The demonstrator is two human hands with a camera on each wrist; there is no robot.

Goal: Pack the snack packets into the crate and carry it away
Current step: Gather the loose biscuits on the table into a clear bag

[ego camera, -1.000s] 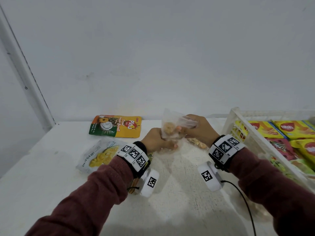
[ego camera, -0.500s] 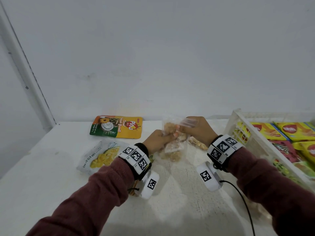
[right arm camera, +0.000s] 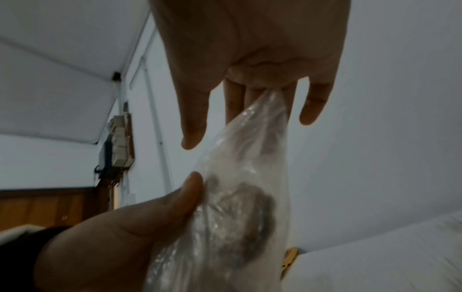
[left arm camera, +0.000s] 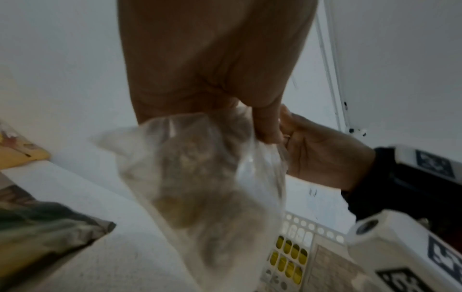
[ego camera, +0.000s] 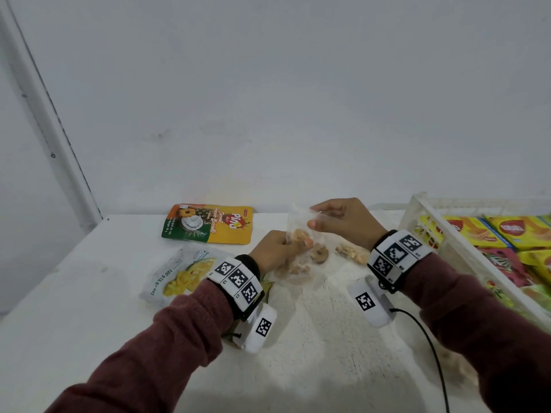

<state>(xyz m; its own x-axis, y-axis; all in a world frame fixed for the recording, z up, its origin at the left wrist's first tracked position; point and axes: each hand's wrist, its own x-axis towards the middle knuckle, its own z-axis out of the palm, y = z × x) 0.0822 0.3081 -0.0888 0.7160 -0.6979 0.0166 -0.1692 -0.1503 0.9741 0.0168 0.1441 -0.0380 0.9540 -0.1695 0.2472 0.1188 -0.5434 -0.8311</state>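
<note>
Your left hand and right hand both hold one clear bag of brown cookies above the white table, in front of you and left of the crate. Your left thumb and fingers pinch the bag at its middle; your right hand grips the bag's upper edge between its fingers, with the thumb and little finger spread loose in the right wrist view. The bag hangs tilted between the two hands, its lower end close to the tabletop; you cannot tell whether it touches.

A second clear pack of snacks lies on the table just under your right wrist. An orange and green pouch lies flat at the table's far edge by the wall, and a white pouch with yellow fruit slices lies nearer, beside your left wrist. The white crate stands at the right, already holding yellow packets and a red one. A black cable runs from your right wrist camera.
</note>
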